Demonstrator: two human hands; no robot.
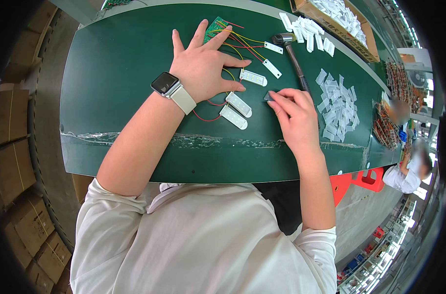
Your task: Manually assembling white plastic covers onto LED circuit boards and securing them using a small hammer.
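Our left hand [203, 66] lies flat, fingers spread wide over the wires [237, 41] mid-table; our right hand [294, 115] pinches a small dark part [269, 96]. Shifting the left palm could snag those wires and drag the white light strips [237, 110] toward the table's near edge.

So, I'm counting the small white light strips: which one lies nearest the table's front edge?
The strip at the end of the red wire, lowest of the pair below the left hand; the others lie farther back.

free: belt [115, 88] left side | blocked: hammer [292, 56], clear covers [338, 103] right
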